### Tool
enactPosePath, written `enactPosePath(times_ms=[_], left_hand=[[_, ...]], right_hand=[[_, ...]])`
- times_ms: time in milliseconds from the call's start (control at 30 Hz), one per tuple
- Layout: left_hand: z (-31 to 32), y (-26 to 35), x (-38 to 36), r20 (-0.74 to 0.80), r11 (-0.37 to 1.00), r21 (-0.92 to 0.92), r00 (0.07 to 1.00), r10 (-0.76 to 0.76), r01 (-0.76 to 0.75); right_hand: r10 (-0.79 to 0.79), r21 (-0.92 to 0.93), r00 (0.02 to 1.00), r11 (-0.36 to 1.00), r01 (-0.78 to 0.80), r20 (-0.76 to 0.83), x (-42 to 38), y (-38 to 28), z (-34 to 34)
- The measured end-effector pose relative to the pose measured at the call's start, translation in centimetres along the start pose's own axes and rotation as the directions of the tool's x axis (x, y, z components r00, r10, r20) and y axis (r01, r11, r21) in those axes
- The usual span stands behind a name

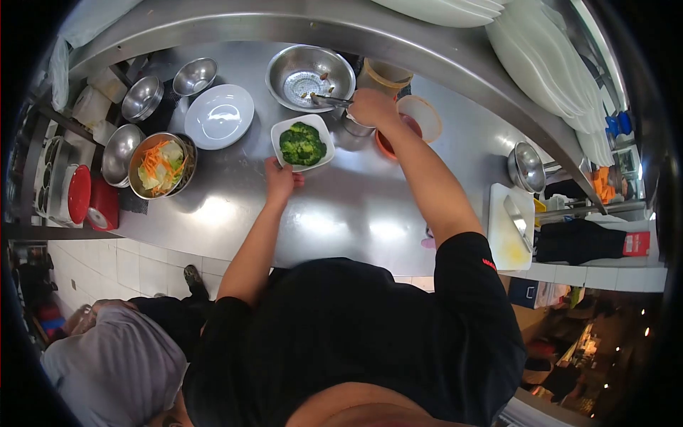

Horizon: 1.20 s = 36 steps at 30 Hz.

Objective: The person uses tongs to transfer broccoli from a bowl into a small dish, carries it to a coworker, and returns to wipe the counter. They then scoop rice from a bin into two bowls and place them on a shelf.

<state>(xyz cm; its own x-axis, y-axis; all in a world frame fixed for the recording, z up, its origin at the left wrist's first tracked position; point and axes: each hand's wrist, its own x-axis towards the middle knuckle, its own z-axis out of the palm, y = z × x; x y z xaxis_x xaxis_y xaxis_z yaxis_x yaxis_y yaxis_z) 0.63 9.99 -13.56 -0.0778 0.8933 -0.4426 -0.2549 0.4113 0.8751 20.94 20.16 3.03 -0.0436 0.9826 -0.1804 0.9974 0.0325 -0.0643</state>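
Taking the white dish of broccoli (pixel 302 144) as the reference, a steel bowl of carrot and cabbage strips (pixel 161 165) stood to its left on the tabletop (pixel 356 206), with an empty white plate (pixel 219 116) up and to the left. The left hand (pixel 279 179) gripped the near-left edge of the dish, fingers clenched on its rim. The dish sat flat on the steel, close to the centre of the work area. Just beyond it lay a large steel bowl (pixel 310 76) holding a few scraps. To the dish's right, the right hand (pixel 371 108) was closed around tongs (pixel 331 100) whose tips reached into that large bowl. A cutting board with a knife (pixel 511 226) lay far right. Risk noted: the one-edge hold could tip the dish and spill broccoli; the extended right forearm might knock the orange containers (pixel 420 121) beneath it.
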Motion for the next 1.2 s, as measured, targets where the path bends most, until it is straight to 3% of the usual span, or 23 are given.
enactPosePath(times_ms=[167,233,333,467,533,767,867,933,1200], left_hand=[[-0.5,-0.1,0.0,0.011,0.999,-0.028,1.0,0.017,-0.016],[-0.7,-0.4,0.0,0.019,1.0,-0.019,0.999,0.025,-0.025],[-0.5,-0.7,-0.3,0.021,0.998,-0.063,0.999,0.029,-0.028],[-0.6,-1.0,-0.5,0.023,0.993,-0.038,0.993,0.115,-0.114],[-0.7,-1.1,-0.7,0.029,0.99,-0.02,0.99,0.141,-0.141],[-0.4,-1.6,-1.3,0.018,0.97,-0.037,0.97,0.243,-0.242],[-0.4,-1.4,-1.4,0.014,0.964,-0.044,0.964,0.265,-0.264],[-0.5,-1.3,-1.3,0.004,0.961,-0.041,0.961,0.275,-0.275],[-0.3,-1.5,-1.4,0.0,0.967,-0.034,0.967,0.254,-0.254]], right_hand=[[-0.095,0.118,0.995,0.988,0.099,-0.041,-4.3,1.6,-2.2],[-0.03,0.292,0.999,0.956,0.038,-0.031,-7.5,1.5,-2.5],[-0.141,0.231,0.985,0.96,0.16,-0.098,-10.2,1.7,0.3],[-0.125,0.161,0.992,0.979,0.123,0.004,-11.7,0.6,0.8],[-0.153,0.222,0.976,0.957,0.185,-0.153,-11.8,1.2,0.2],[-0.013,0.139,0.98,0.989,0.041,-0.196,-4.2,1.8,-3.0],[-0.121,-0.016,0.981,0.993,0.12,-0.153,0.6,2.0,-0.2],[-0.044,-0.038,0.998,0.998,0.043,-0.044,2.4,1.4,1.5],[-0.047,0.126,0.997,0.991,0.055,-0.062,1.7,0.6,1.1]])
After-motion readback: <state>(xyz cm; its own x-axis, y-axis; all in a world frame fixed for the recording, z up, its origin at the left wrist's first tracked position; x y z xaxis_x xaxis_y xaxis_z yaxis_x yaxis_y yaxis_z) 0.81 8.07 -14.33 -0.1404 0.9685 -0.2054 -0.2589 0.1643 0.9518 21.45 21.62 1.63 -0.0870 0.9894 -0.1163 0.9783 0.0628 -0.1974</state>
